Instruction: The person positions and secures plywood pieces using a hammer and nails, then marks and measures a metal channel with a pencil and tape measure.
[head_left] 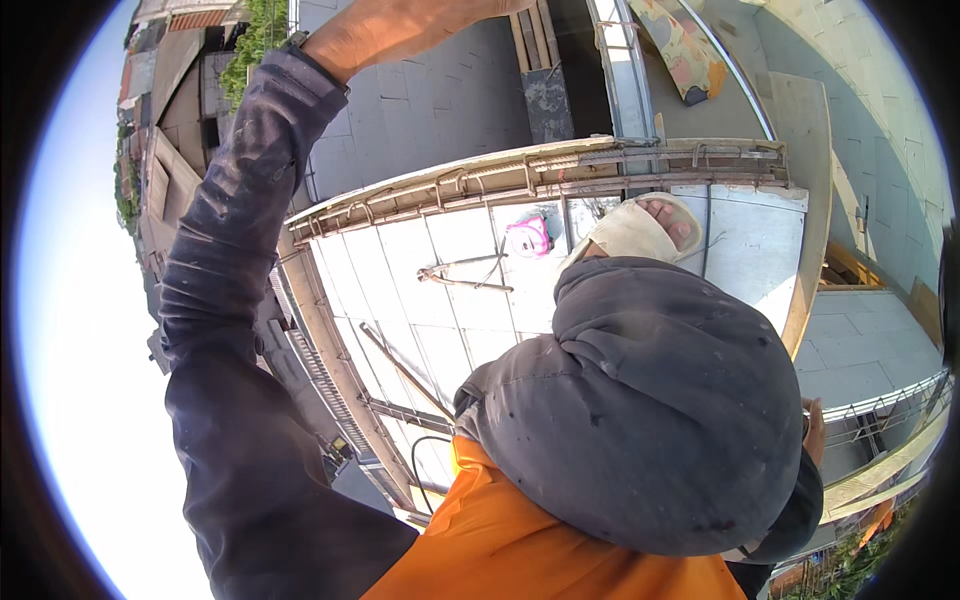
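Note:
My left hand (pixel 400 32) reaches forward at the top edge, its fingers cut off by the frame. My right hand (pixel 815 432) shows only in part at the right, beyond my bent knee; whatever it may hold is hidden. Between them, on pale panels (pixel 390 260), lies a pair of long-handled pincers (pixel 465 283) with spread handles. Next to the pincers sits a small rounded pink and white object (pixel 528 236) whose kind I cannot make out. A thin dark bar (pixel 405 368) rests closer to me on the same panels.
A steel rebar cage (pixel 460 185) runs along the timber edge beyond my sandalled foot (pixel 665 225). Past it, a lower grey block surface (pixel 420 110) shows, with upright metal channel (pixel 625 75). Rooftops (pixel 180 110) lie far below at the left.

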